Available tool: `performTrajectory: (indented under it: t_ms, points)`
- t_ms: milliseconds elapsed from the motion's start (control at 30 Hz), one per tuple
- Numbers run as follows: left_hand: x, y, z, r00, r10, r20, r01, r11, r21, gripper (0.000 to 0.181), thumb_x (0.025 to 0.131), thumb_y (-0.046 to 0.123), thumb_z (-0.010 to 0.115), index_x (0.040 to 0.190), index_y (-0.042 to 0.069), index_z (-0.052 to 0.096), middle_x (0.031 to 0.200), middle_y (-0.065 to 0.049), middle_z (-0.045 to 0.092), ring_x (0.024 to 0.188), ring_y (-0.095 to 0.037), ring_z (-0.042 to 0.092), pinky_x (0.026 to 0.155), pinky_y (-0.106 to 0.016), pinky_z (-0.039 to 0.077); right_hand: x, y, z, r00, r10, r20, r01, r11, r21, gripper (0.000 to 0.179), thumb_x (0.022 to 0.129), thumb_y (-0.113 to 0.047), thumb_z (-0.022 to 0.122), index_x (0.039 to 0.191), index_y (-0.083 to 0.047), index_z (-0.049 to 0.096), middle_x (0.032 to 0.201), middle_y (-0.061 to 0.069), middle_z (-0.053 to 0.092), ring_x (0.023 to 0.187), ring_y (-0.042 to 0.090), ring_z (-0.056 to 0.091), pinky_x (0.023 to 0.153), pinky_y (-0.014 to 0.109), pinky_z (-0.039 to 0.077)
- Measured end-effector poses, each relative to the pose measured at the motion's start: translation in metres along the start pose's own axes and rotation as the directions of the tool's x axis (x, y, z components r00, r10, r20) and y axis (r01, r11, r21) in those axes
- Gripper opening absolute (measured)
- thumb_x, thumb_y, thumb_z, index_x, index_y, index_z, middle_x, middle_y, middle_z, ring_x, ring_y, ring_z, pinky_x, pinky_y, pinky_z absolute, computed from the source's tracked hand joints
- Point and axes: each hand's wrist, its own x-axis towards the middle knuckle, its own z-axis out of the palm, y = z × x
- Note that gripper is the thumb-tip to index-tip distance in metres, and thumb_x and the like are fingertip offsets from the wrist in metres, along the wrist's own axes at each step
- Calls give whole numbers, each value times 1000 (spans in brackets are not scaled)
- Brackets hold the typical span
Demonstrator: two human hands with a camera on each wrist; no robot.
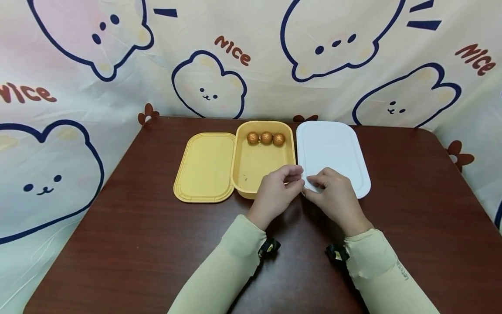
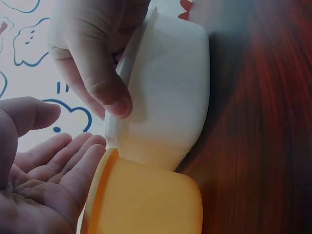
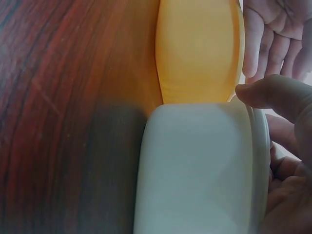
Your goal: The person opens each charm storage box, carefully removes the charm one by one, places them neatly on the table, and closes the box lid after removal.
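Note:
A white lidded box [image 1: 333,148] stands right beside an open yellow box [image 1: 256,165]. At the white box's near left corner my right hand [image 1: 335,198] pinches the rim of the white lid [image 3: 261,165], with the thumb at the rim and the other fingers curled over the top. My left hand [image 1: 274,194] is held over the yellow box's near right edge. In the left wrist view its fingers are loosely extended and hold nothing. Three glittery gold balls [image 1: 266,138] lie in a row at the far end inside the yellow box.
A yellow lid [image 1: 205,168] lies flat to the left, against the yellow box. Everything stands on a dark reddish-brown table [image 1: 133,244], with a cartoon-printed cloth [image 1: 266,96] hanging behind it. Small dark specks mark the yellow box's floor.

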Motion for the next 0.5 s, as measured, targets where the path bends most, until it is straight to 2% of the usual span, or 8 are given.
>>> performTrajectory:
  t_ms: [167, 333, 500]
  points:
    - [-1, 1, 1, 1000, 4, -14, -4, 1000, -26, 32, 94, 8, 67, 126, 2, 67, 122, -9, 69, 112, -14, 65, 90, -21, 52, 0, 0, -3, 1000, -8, -19, 8, 1000, 8, 22, 77, -9, 85, 95, 1, 79, 81, 3, 64, 70, 15, 56, 62, 34, 48]
    - [-2, 1, 3, 1000, 4, -24, -6, 998, -56, 37, 94, 7, 66, 130, -1, 63, 129, -12, 66, 117, -16, 64, 93, -25, 52, 0, -1, -7, 997, -16, -73, 18, 1000, 26, 23, 75, -8, 86, 95, 0, 80, 81, 3, 64, 70, 14, 57, 62, 34, 49]
    - [-2, 0, 5, 999, 16, -34, -17, 1000, -20, 36, 96, 9, 66, 131, -1, 63, 127, -13, 67, 115, -17, 65, 90, -20, 52, 1, -3, -12, 993, -13, -114, 20, 998, 56, 22, 75, -4, 86, 95, -1, 80, 82, 3, 65, 71, 15, 58, 62, 30, 48]
